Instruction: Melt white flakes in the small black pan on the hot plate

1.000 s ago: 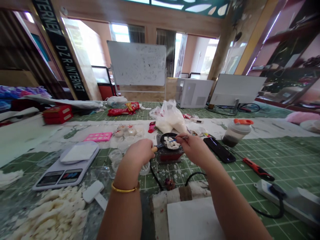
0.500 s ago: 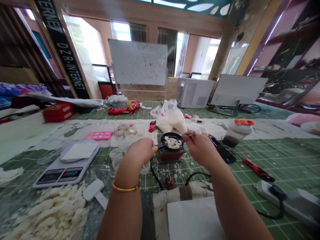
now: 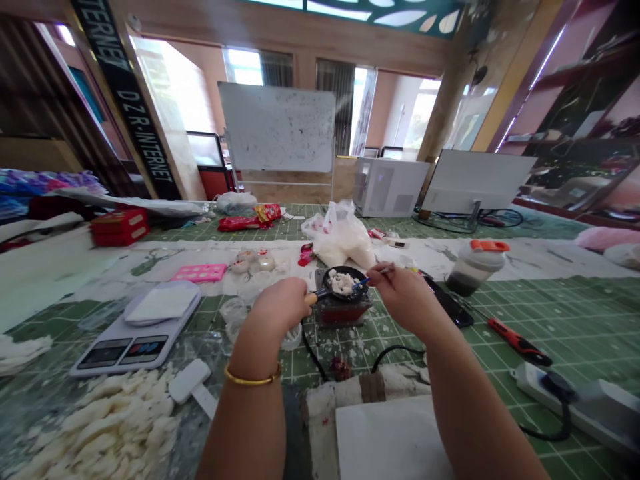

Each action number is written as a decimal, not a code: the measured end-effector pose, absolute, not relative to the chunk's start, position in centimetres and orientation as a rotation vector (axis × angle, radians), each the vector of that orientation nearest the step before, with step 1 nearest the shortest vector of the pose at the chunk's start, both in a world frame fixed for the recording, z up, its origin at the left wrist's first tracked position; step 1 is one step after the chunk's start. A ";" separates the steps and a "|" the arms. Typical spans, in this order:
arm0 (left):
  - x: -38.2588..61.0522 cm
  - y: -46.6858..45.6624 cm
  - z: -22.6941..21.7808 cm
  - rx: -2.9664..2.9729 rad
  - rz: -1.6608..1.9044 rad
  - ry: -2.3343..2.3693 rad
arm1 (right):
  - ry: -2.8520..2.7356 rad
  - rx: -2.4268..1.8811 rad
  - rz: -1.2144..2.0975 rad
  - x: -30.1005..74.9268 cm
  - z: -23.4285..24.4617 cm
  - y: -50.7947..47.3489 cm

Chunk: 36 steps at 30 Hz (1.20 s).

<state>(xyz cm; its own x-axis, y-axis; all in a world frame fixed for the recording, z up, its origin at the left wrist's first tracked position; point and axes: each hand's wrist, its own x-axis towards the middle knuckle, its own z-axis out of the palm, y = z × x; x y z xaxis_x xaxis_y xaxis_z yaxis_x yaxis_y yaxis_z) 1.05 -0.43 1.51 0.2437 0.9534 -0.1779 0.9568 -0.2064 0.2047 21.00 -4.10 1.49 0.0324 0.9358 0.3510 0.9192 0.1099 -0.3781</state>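
Note:
My left hand (image 3: 283,303) is closed round the wooden-ended handle of a small black frying pan (image 3: 361,294). The pan rests over a small dark red hot plate (image 3: 344,313). White, soft-looking chunks (image 3: 341,281) lie inside the pan, gathered toward its middle. Between the fingers of my right hand (image 3: 400,293) is a thin stick with a blue part (image 3: 361,283), its end in among the chunks at the pan's right side. The exact kind of stick is too small to make out.
A kitchen scale (image 3: 137,327) and a heap of crumbly white material (image 3: 100,433) lie to the left. Clear plastic cups (image 3: 233,313) stand beside my left hand. A phone (image 3: 450,303), an orange-lidded shaker bottle (image 3: 475,267), a screwdriver (image 3: 520,341) and a power strip (image 3: 540,387) are rightward.
The white chunks have shifted left and bunched together in the pan. My right hand has moved slightly right with the stick; my left hand keeps hold of the handle.

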 end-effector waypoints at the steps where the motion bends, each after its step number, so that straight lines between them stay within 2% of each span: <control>1: 1.0 -0.4 1.5 2.246 -0.020 1.778 | -1.845 -1.786 0.028 21.0 1.5 -4.2; 20: 0.9 -0.4 1.4 2.245 -0.017 1.786 | -1.846 -1.727 -0.016 20.5 1.0 -3.9; 26: 1.0 -0.5 1.4 2.265 -0.004 1.783 | -1.938 -1.635 0.143 19.6 -0.4 -2.7; 36: 0.9 -0.4 1.4 2.254 -0.016 1.793 | -1.983 -1.621 0.126 19.3 -0.6 -2.6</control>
